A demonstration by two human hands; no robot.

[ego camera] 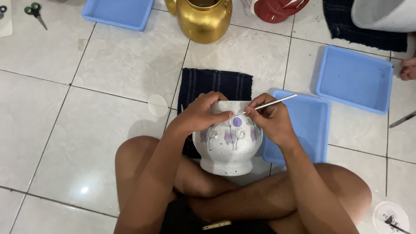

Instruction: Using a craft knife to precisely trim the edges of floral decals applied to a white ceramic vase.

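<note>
A white ceramic pot (227, 149) with black line flowers and purple patches lies tilted on my crossed legs, its mouth pointing away from me. My left hand (203, 113) grips the pot's upper rim and steadies it. My right hand (268, 119) pinches a thin white-handled brush (271, 102), whose tip touches the pot's side near a round purple spot. The pot's far rim is hidden behind my hands.
A dark striped cloth (214, 84) lies under the pot. Blue plastic trays sit at right (310, 125), far right (355, 78) and top left (117, 13). A gold pot (203, 19), red vessel (277, 9), scissors (34, 12), a white disc (157, 105) and a paint lid (390, 216) surround me.
</note>
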